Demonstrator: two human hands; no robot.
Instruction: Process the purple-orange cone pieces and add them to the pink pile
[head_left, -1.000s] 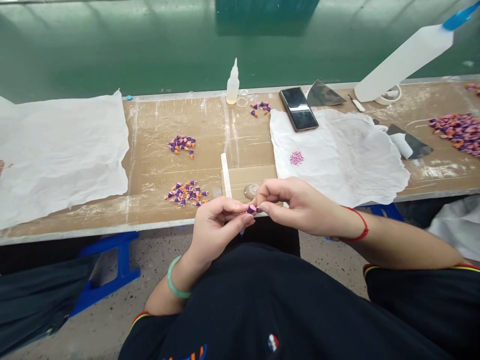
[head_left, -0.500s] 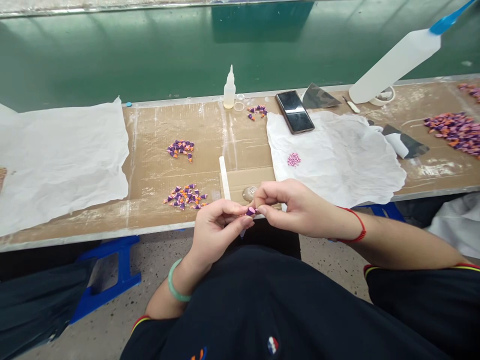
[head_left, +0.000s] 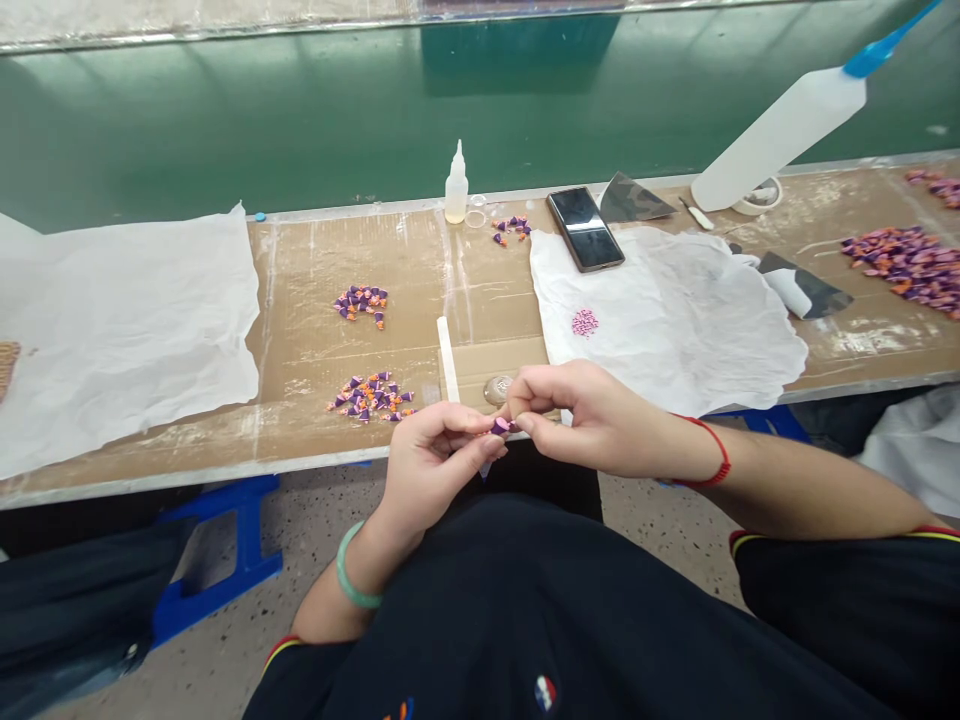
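Between thumb and forefinger, my left hand (head_left: 442,455) pinches a small purple-and-pink figurine (head_left: 501,427) just over the table's front edge. My right hand (head_left: 592,415) is closed in a pinch at the figurine's right end; whether its fingertips hold a tiny part or only the figurine is too small to tell. Just beyond the fingers lie a shiny, roundish clear object (head_left: 497,389) and a white flat stick (head_left: 448,358) on a cardboard piece (head_left: 491,357). Two piles of similar purple and orange pieces, a nearer pile (head_left: 370,397) and a farther pile (head_left: 361,301), lie to the left.
A small dropper bottle (head_left: 456,185) stands at the back beside a few loose pieces (head_left: 511,230). Rightward are a phone (head_left: 585,228), white cloth (head_left: 667,300) with tiny pink bits (head_left: 584,322), a big tilted bottle (head_left: 780,135) and a larger pile (head_left: 904,265). White sheeting (head_left: 127,330) covers the left.
The view has shifted slightly, so the table items sit a little lower. Both hands stay at the figurine, which looks slightly turned, with more pink showing.
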